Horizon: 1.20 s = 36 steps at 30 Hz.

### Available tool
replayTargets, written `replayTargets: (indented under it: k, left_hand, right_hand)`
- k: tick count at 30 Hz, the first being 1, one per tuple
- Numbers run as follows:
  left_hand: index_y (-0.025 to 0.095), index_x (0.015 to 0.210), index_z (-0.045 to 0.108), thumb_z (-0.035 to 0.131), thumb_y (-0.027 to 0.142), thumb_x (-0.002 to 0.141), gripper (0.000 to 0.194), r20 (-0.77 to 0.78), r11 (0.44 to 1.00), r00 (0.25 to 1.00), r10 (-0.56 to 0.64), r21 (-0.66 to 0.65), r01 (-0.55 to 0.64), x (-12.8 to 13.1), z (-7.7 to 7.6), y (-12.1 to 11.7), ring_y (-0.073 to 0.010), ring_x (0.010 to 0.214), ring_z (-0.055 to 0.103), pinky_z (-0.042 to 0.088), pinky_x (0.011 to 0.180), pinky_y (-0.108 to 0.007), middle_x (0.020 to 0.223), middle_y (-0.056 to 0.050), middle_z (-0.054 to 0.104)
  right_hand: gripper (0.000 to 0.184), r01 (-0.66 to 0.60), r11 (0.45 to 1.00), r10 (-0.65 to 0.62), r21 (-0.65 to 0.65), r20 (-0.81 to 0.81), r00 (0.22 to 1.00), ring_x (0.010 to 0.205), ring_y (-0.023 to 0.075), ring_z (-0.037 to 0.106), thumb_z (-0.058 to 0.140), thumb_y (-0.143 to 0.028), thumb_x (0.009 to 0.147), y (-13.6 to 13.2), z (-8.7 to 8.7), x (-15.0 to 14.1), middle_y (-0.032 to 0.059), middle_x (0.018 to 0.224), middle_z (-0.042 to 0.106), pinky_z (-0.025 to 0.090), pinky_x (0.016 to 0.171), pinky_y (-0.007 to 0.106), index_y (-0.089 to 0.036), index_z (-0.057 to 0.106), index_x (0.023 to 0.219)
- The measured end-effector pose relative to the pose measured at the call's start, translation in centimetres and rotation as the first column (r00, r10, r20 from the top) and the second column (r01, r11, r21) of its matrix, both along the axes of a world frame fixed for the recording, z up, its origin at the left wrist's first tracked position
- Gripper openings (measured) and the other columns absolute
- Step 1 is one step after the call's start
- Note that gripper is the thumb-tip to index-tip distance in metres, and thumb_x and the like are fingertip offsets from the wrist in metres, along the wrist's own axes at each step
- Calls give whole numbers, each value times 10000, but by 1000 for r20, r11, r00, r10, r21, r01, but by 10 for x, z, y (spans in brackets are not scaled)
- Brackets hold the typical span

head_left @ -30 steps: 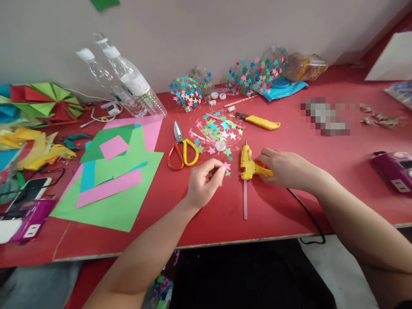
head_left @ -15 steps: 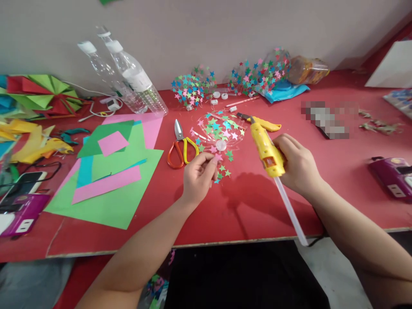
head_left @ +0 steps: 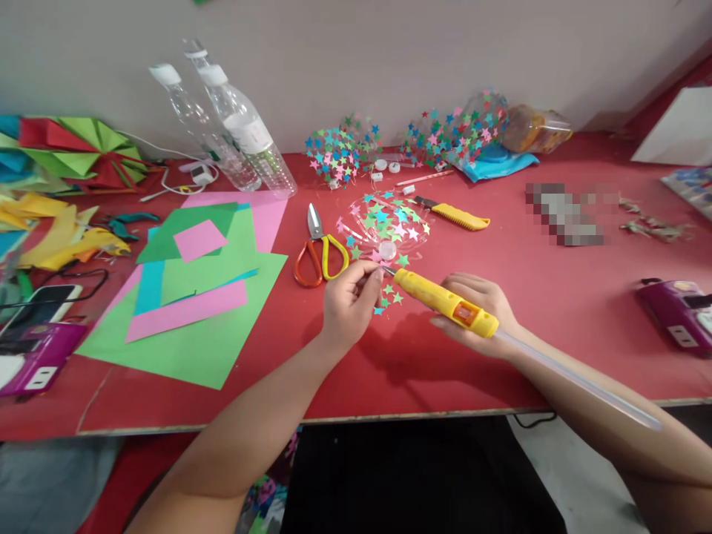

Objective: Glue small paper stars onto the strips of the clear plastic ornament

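Observation:
My right hand (head_left: 479,311) is closed round a yellow hot glue gun (head_left: 445,300), a long clear glue stick (head_left: 578,380) poking out of its rear. The gun's metal nozzle (head_left: 390,271) meets the fingertips of my left hand (head_left: 351,300). Those fingers pinch a small pink paper star (head_left: 383,264), mostly hidden now. Just beyond them a clear plastic piece (head_left: 388,251) with curved strips lies on the table, covered with colored stars (head_left: 389,216). Several loose green and blue stars (head_left: 389,300) lie beside my left hand.
Left of the stars are scissors (head_left: 318,252) with red and yellow handles. A yellow utility knife (head_left: 459,216) lies behind the gun. Colored paper sheets (head_left: 222,356) spread at left, clear bottles (head_left: 250,137) lean on the wall, and star-covered balls (head_left: 334,157) stand at the back.
My right hand has turned the glue gun, bringing its nozzle down and left to the pinched star. My left hand stays nearly in place, still pinching.

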<state>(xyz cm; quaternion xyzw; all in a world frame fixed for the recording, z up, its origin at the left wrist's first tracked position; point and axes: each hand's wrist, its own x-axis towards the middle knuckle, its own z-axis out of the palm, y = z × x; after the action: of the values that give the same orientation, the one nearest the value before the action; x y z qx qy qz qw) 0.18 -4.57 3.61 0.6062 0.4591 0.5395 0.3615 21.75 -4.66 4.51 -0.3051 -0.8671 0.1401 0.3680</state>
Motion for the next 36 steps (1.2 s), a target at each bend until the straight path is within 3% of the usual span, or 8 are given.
replayTargets:
  k: [16, 36]
  left_hand:
    - [177, 776, 579, 542, 317, 938, 218, -60, 999, 998, 27, 23, -26, 0, -1, 0, -54, 418, 452, 366, 433, -163, 489, 59, 493]
    - [184, 770, 578, 544, 349, 938, 238, -65, 999, 997, 34, 10, -34, 0, 1, -1, -59, 419, 453, 364, 429, -174, 495, 55, 495]
  right_hand:
    - [211, 39, 998, -42, 41, 87, 995, 547, 119, 449, 558, -329, 880, 0, -1, 1, -7, 636, 499, 356, 532, 252, -206, 486, 724]
    - [236, 53, 998, -56, 42, 79, 995, 521, 107, 413, 569, -324, 859, 0, 0, 0, -25, 603, 470, 331, 512, 241, -218, 448, 687]
